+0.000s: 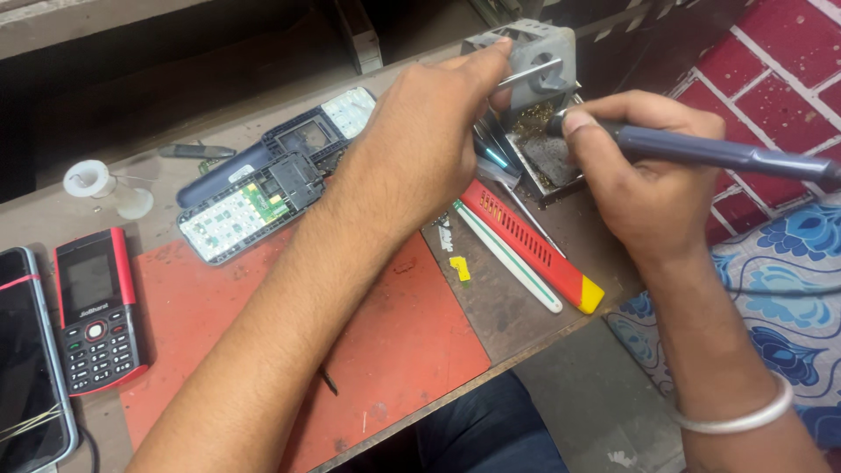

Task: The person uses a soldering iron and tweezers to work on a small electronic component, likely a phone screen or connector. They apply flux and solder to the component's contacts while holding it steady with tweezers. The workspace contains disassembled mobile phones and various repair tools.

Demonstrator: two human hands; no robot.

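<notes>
Gripping a blue-grey soldering iron (718, 151) in clenched fingers, the right hand (644, 188) is laying its long axis from far right toward the left, tip sitting in the tray of the grey soldering-iron stand (534, 61) at the table's (517, 307) far edge. The left hand (420, 144) is reaching across, fingers pinching the stand's metal holder (528, 74), and is the nearer one. The tray is holding brassy cleaning wool (532, 121) and dark residue.

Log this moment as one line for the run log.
left hand: on grey iron stand | right hand: shut on soldering iron, tip at stand | opened phone: on bench, untouched
</notes>
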